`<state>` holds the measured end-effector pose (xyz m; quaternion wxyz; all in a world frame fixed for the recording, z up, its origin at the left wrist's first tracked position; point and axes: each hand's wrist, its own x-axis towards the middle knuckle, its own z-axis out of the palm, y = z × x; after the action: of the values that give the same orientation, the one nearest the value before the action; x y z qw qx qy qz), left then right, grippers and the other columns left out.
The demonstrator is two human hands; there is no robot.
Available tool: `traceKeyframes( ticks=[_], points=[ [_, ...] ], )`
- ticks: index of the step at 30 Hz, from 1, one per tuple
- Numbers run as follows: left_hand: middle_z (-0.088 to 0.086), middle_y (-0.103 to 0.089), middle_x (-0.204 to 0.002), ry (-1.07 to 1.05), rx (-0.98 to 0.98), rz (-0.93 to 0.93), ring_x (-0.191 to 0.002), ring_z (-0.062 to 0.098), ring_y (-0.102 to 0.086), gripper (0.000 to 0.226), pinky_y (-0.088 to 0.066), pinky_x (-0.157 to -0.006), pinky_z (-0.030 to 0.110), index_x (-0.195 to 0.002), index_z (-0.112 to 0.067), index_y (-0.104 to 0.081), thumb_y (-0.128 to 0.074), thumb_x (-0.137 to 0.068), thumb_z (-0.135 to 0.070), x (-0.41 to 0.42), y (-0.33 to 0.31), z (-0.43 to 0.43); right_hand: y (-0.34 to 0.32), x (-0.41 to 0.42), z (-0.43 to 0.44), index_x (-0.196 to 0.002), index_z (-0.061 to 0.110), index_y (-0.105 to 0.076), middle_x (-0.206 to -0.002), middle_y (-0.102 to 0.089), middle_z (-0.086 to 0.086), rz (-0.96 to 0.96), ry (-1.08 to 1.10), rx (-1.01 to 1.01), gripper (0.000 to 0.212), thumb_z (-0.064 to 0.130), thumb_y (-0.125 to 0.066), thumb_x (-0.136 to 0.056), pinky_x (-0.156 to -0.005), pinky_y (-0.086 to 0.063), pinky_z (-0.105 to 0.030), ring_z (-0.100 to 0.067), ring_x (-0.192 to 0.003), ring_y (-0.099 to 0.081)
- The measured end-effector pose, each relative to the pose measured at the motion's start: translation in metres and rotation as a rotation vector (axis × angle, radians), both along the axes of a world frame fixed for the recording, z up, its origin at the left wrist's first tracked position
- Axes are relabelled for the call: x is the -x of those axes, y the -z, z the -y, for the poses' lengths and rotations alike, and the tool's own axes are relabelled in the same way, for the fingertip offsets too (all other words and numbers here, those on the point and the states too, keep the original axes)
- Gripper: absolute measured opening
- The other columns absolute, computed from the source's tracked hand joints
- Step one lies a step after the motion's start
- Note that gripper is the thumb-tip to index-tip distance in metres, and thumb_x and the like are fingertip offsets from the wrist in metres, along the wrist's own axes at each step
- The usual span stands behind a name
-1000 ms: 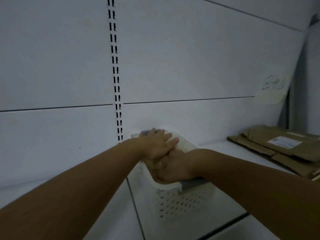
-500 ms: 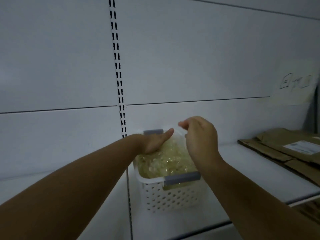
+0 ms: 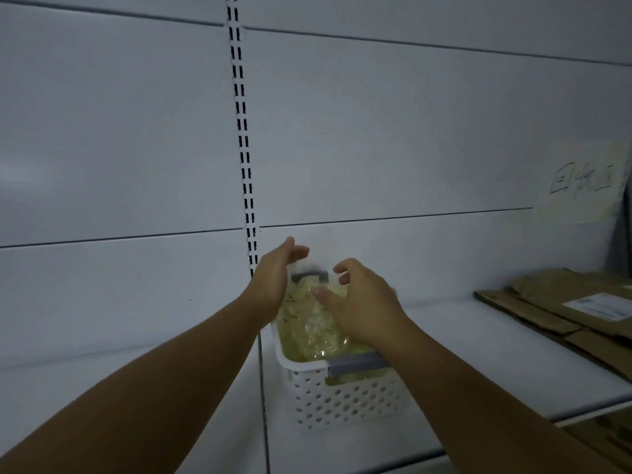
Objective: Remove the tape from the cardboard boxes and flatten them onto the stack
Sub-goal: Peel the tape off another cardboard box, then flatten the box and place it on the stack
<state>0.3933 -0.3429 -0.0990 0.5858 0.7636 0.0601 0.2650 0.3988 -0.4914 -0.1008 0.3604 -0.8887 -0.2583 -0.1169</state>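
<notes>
Item: white perforated basket (image 3: 342, 395) on the shelf (image 3: 478, 336), holding our wad of stripped tape (image 3: 307, 333), kept here so scraps stay off the cardboard.
Left hand (image 3: 273, 282): grip apart, raised beside the far rim.
Right hand (image 3: 362, 302): fingers spread on the wad, seemingly pressing it down; the dim light leaves that uncertain.
Flattened boxes (image 3: 564, 309): stacked well apart, right.

White perforated basket (image 3: 342, 401), yellowish tape wad (image 3: 307, 330), brown flattened cardboard (image 3: 547, 313).
</notes>
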Motion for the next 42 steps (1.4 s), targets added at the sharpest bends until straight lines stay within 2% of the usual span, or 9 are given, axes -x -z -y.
traceKeyframes(
  ticks=[4, 14, 20, 22, 25, 29, 35, 39, 42],
  points=[
    [-0.002, -0.059, -0.116, -0.029, -0.083, -0.006, -0.088, 0.002, -0.052, 0.046, -0.032, -0.067, 0.017, -0.121, -0.015, -0.061, -0.025, -0.101, -0.037, -0.003, -0.001, 0.003, -0.001, -0.002, 0.003, -0.122, 0.023, -0.052, -0.131, -0.052, 0.003, 0.199, 0.088, -0.144, 0.039, 0.047, -0.041, -0.094, -0.099, -0.037, -0.034, -0.015, -0.118, -0.044],
    [0.008, -0.064, -0.122, -0.22, -0.674, -0.121, -0.111, 0.022, -0.057, 0.04, -0.039, -0.088, 0.028, -0.118, -0.01, -0.063, -0.036, -0.099, -0.033, 0.019, -0.021, -0.008, 0.0, 0.0, -0.01, -0.122, 0.019, -0.057, -0.12, -0.062, -0.005, 0.093, -0.137, 0.267, 0.044, 0.046, -0.031, -0.098, -0.092, -0.046, -0.035, -0.021, -0.105, -0.058],
    [0.006, -0.039, -0.149, -0.15, -1.068, -0.316, -0.142, 0.024, -0.025, 0.05, -0.022, -0.115, 0.044, -0.134, -0.017, -0.05, -0.029, -0.099, -0.046, 0.091, -0.052, -0.071, -0.054, 0.029, -0.038, -0.081, 0.012, -0.061, -0.086, -0.063, -0.005, 0.365, -0.032, -0.149, 0.031, 0.03, -0.042, -0.097, -0.07, -0.042, -0.03, -0.024, -0.084, -0.058],
    [0.004, -0.025, -0.156, -0.222, -1.135, -0.349, -0.147, 0.02, -0.009, 0.052, -0.01, -0.119, 0.046, -0.14, -0.021, -0.042, -0.026, -0.099, -0.047, 0.134, -0.058, -0.112, -0.068, 0.06, -0.073, -0.108, 0.018, -0.062, -0.11, -0.064, -0.007, 0.333, -0.12, 0.082, 0.031, 0.038, -0.042, -0.096, -0.084, -0.044, -0.031, -0.025, -0.104, -0.056],
    [0.002, -0.011, -0.16, -0.382, -1.175, -0.467, -0.148, 0.019, 0.004, 0.055, 0.0, -0.118, 0.047, -0.145, -0.025, -0.031, -0.021, -0.098, -0.051, 0.213, -0.058, -0.188, -0.052, 0.12, -0.15, -0.146, 0.023, -0.028, -0.155, -0.025, -0.006, 0.334, -0.298, 0.527, 0.057, 0.05, -0.035, -0.096, -0.115, -0.021, -0.039, -0.024, -0.142, -0.022],
    [0.004, -0.005, -0.16, -0.55, -1.076, -0.686, -0.147, 0.02, 0.01, 0.059, 0.005, -0.116, 0.049, -0.148, -0.026, -0.024, -0.017, -0.097, -0.054, 0.332, -0.05, -0.275, -0.018, 0.212, -0.249, -0.15, 0.028, -0.01, -0.16, 0.002, -0.003, 0.392, -0.547, 0.708, 0.062, 0.052, -0.031, -0.096, -0.119, -0.004, -0.042, -0.021, -0.147, 0.002],
    [0.008, -0.035, -0.15, -0.754, -0.899, -0.671, -0.143, 0.027, -0.021, 0.044, -0.014, -0.118, 0.046, -0.139, -0.016, -0.04, -0.033, -0.1, -0.035, 0.47, -0.045, -0.36, -0.014, 0.307, -0.35, -0.15, 0.027, -0.013, -0.16, -0.001, -0.003, 0.384, -0.736, 0.71, 0.062, 0.048, -0.035, -0.097, -0.118, -0.013, -0.042, -0.021, -0.147, -0.003],
    [0.003, -0.057, -0.124, -0.861, -0.914, -0.598, -0.112, 0.019, -0.052, 0.026, -0.043, -0.094, 0.034, -0.116, -0.021, -0.057, -0.049, -0.093, -0.03, 0.531, -0.029, -0.398, -0.007, 0.33, -0.397, -0.15, 0.025, -0.013, -0.16, -0.004, -0.003, 0.391, -0.799, 0.677, 0.063, 0.048, -0.037, -0.096, -0.117, -0.015, -0.04, -0.021, -0.147, -0.006],
    [-0.006, -0.062, -0.114, -0.997, -0.973, -0.563, -0.09, 0.005, -0.047, 0.021, -0.03, -0.062, 0.013, -0.11, -0.028, -0.06, -0.047, -0.093, -0.028, 0.544, -0.025, -0.418, -0.002, 0.331, -0.433, -0.15, 0.022, -0.013, -0.16, -0.007, -0.005, 0.417, -0.822, 0.633, 0.064, 0.048, -0.036, -0.097, -0.117, -0.016, -0.04, -0.022, -0.146, -0.009]
  ],
)
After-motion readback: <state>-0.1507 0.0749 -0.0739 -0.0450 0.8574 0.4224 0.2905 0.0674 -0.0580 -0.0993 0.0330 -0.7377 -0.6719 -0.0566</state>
